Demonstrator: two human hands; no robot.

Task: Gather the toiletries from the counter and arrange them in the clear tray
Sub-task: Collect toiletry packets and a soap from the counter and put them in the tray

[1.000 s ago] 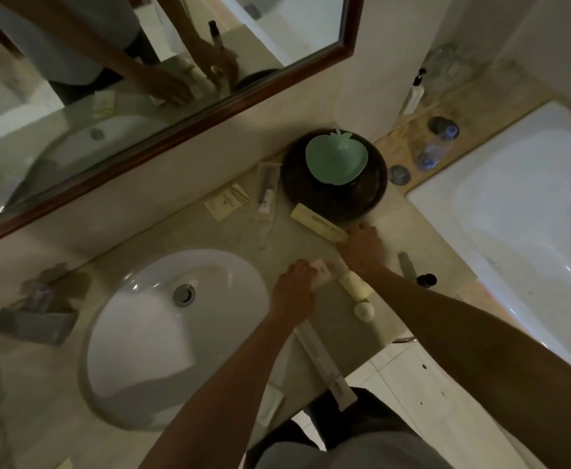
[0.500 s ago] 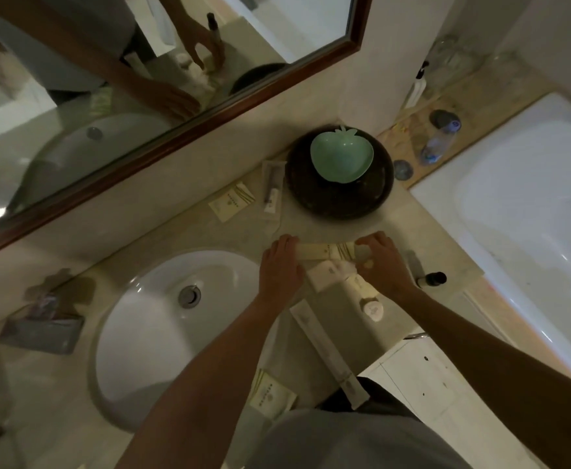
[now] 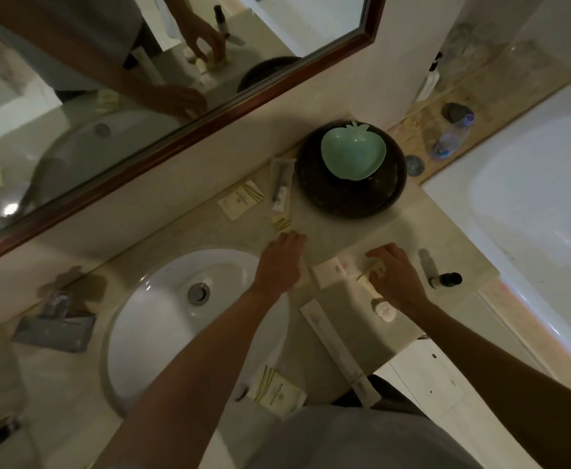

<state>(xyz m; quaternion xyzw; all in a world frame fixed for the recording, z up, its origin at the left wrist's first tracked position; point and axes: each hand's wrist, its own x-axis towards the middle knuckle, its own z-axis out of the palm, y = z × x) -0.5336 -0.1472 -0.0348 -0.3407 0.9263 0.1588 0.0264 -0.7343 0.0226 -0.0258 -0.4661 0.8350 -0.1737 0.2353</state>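
Nearest me, at the front-right lip of the sink [image 3: 162, 299], a striped sachet [image 3: 277, 390] lies untouched. Just right of it the long wrapped toothbrush [image 3: 336, 346] runs diagonally along the tabletop [image 3: 355, 238]. Further right of the sink, a small round white bottle [image 3: 385, 310] sits just under my right wrist. A moment ago my hands were close together over a pale tube beyond the sink's right rim; now they have split. My right hand [image 3: 396, 275] has drawn out to the right and is curled narrowly over a yellowish packet [image 3: 377, 268], fingertips pinching it beside the white soap box [image 3: 330, 272]. A black-capped bottle [image 3: 441, 277] lies further right. My left hand [image 3: 279, 262] lies flat at the sink's right rim, fingers straight and holding nothing I can see, its tips just short of a small striped sachet [image 3: 281, 224]. Beyond the sink's far-right edge are another sachet [image 3: 241, 199] and a clear-wrapped kit [image 3: 280, 184], then the dark bowl [image 3: 350, 198] with a green apple-shaped dish [image 3: 353, 154]. I cannot make out the clear tray for certain, so I judge most of the gathering is still to do.
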